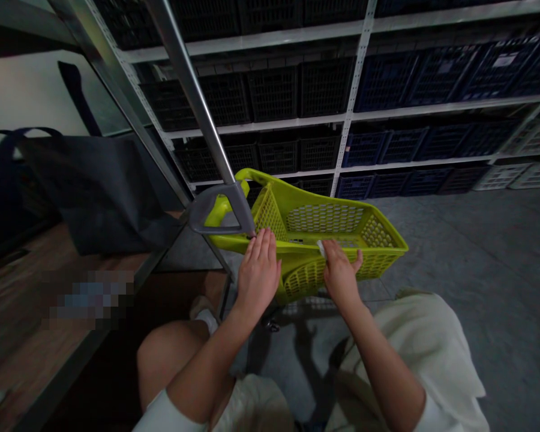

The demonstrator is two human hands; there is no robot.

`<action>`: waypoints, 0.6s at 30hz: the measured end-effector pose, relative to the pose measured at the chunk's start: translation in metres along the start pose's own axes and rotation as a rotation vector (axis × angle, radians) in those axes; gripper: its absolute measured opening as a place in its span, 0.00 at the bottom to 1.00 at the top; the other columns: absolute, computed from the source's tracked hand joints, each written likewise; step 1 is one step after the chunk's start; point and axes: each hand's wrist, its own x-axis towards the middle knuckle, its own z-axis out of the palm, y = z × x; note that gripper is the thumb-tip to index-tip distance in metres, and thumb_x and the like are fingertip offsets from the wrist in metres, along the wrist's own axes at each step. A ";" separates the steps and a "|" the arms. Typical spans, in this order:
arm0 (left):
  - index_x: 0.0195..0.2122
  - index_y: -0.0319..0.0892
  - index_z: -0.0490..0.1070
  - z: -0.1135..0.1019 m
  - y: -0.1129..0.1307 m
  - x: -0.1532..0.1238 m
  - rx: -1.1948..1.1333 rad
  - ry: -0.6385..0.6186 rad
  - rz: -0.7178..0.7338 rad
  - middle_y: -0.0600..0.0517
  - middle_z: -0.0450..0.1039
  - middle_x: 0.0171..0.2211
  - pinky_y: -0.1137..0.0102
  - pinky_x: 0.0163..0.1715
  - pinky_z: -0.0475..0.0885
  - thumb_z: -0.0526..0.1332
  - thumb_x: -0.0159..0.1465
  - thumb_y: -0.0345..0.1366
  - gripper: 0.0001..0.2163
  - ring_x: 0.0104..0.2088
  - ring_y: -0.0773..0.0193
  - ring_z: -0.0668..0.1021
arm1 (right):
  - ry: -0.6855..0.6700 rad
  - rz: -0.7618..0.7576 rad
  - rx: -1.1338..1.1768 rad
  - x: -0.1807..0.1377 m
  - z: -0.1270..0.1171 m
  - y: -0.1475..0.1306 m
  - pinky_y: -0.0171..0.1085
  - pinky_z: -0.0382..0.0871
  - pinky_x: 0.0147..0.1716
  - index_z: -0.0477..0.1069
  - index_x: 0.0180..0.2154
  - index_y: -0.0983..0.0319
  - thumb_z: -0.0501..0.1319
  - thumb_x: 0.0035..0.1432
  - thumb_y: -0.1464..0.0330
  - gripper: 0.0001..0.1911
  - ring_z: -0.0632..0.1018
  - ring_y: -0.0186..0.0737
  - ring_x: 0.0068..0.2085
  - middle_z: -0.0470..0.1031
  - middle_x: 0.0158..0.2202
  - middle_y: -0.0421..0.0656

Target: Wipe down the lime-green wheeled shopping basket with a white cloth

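Observation:
A lime-green plastic basket (342, 225) on wheels stands in front of me on the floor, with a grey telescopic handle (193, 90) rising from its near left corner. My left hand (258, 270) lies flat against the basket's near rim, fingers stretched out together. My right hand (339, 270) is closed on a small white cloth or wipe (321, 247), pressing it against the rim of the basket. The inside of the basket looks bare.
Metal shelving (355, 90) with rows of black and blue crates fills the wall ahead. A dark fabric bag (99, 192) sits on a wooden shelf (36, 312) at my left. Grey concrete floor (477, 252) spreads to the right. My knees show below.

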 end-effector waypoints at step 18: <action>0.67 0.25 0.56 -0.001 0.002 -0.001 0.010 -0.011 -0.014 0.36 0.56 0.69 0.56 0.69 0.56 0.53 0.69 0.33 0.27 0.70 0.50 0.60 | 0.098 -0.002 -0.101 -0.013 -0.001 0.036 0.65 0.33 0.65 0.64 0.62 0.57 0.48 0.56 0.80 0.33 0.62 0.50 0.69 0.72 0.62 0.47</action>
